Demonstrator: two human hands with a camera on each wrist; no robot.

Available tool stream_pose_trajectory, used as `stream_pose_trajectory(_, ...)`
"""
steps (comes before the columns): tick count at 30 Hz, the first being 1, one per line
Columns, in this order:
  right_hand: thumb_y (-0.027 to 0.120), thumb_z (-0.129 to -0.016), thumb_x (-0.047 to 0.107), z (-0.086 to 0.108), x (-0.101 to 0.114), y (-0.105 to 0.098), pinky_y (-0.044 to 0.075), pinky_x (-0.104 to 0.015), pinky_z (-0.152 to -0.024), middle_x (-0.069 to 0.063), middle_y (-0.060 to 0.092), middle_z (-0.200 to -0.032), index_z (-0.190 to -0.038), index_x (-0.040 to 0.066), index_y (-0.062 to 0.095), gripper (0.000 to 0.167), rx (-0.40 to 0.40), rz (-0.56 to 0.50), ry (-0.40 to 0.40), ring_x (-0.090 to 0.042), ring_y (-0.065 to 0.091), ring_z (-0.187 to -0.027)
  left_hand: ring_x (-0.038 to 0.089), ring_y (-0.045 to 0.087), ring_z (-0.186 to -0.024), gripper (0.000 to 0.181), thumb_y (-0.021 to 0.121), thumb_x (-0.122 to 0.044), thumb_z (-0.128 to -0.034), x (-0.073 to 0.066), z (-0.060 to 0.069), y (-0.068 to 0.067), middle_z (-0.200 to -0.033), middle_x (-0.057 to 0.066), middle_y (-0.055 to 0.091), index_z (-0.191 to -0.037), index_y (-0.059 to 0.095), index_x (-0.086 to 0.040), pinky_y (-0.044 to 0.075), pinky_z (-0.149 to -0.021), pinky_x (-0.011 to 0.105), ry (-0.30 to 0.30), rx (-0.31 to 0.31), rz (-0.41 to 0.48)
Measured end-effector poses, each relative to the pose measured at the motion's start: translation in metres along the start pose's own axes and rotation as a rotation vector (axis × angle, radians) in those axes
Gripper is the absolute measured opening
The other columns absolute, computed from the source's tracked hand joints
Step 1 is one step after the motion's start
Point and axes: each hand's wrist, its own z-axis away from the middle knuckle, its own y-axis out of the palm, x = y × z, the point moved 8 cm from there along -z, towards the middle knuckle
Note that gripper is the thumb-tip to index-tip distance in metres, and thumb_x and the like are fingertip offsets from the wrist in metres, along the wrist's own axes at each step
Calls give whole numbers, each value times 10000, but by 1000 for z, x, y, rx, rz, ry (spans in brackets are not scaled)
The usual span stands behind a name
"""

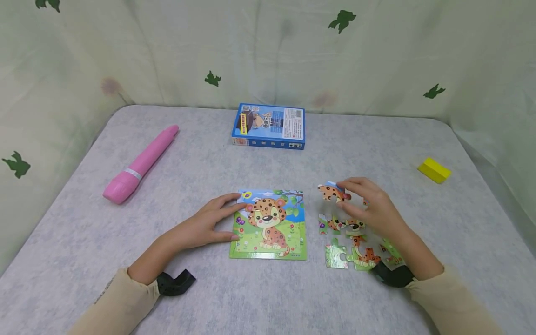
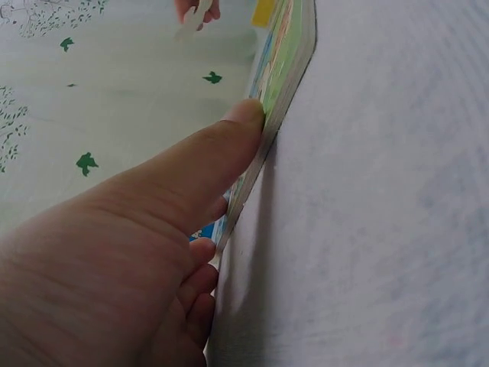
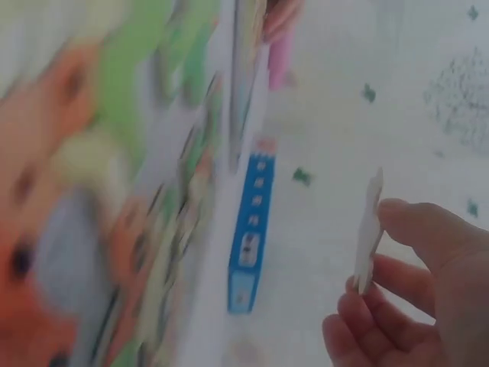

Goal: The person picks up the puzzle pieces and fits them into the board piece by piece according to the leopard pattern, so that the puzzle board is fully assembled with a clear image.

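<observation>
Beige sleeves come nearest the camera, and from the right one a black wrist mount juts out over the near end of the loose pieces. That is your first risk: drop or swing that sleeve leftward and the mount could catch the pieces and scatter them; the head view leaves it unclear whether it touches them. Your right hand pinches one spotted piece between thumb and fingers, above the tabletop and to the right of the leopard board. You have it only by its right end, so it could twist or slip and land among the others. Your left hand is spread, thumb and fingers resting on the board's left side. Uneven pressure there could slide or tip the board. Your right hand also partly hides some pieces, so you could nudge one unseen.
</observation>
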Motion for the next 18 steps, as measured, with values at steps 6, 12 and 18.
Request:
stream_pose_trajectory(6,717,-758,85,-13,37,14,443,-373,-792,-40,529,-1135,-1146,38,594,409,-17,-24,-74,-173,479,-1026,314,178,-1295,717,639,-447,-796,-2,0,-2,-1449,88,195,-1398,350,-185,218,-983,533,6,-3,-4)
stream_pose_trajectory(12,684,-803,150,-25,57,45,460,-343,-774,-38,510,-1144,-1168,47,578,393,60,-63,-82,-169,487,-1013,315,196,-1291,713,646,-437,-794,-5,-1,-4,-1443,100,211,-1393,358,-179,226,-986,522,11,-6,-32)
stream_pose_trajectory(18,666,-823,193,-33,59,80,452,-318,-796,-73,506,-1126,-1167,31,584,389,173,-30,5,-183,481,-1008,326,224,-1280,713,661,-431,-782,-10,-3,-4,-1425,124,245,-1377,385,-153,229,-995,499,19,-6,-101)
